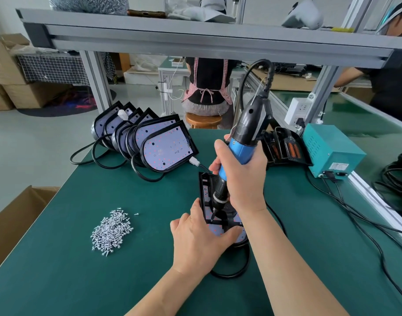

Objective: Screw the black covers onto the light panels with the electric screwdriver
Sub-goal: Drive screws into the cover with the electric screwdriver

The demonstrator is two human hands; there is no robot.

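**1. Left hand [195,238].** Nearest. The fingers wrap the near left edge of the light panel [218,231] and the thumb lies across its pale LED face, clamping it to the green mat [104,281]. This hand should bear down so the panel cannot twist under the driver's torque.

**2. Black cover [205,185].** It is seated on that panel, which lies flat between the two hands. The cover runs away from the left hand and passes under the right. The panel's black cable [232,273] loops beside the left wrist.

**3. Electric screwdriver [242,144].** The bit tip is down on the cover, just ahead of the left fingertips (whether a screw sits under it is too small to tell). The body appears to lean away and rightward. It is probably best squared over the hole and pushed steadily before triggering, so the bit does not slip or the screw go in crooked.

**4. Right hand [241,179].** Above the panel, closed full-fisted round the blue grip.

**5. Screws [112,231].** A loose heap to the left of the left hand, near enough for a quick pick.

**6. Waiting light panels [160,145].** A leaning row beyond the hands and to their left.

**7. Spare black covers [284,144].** Stacked behind the right hand.

**8. Teal power box [330,153].** Farther right of the right hand.
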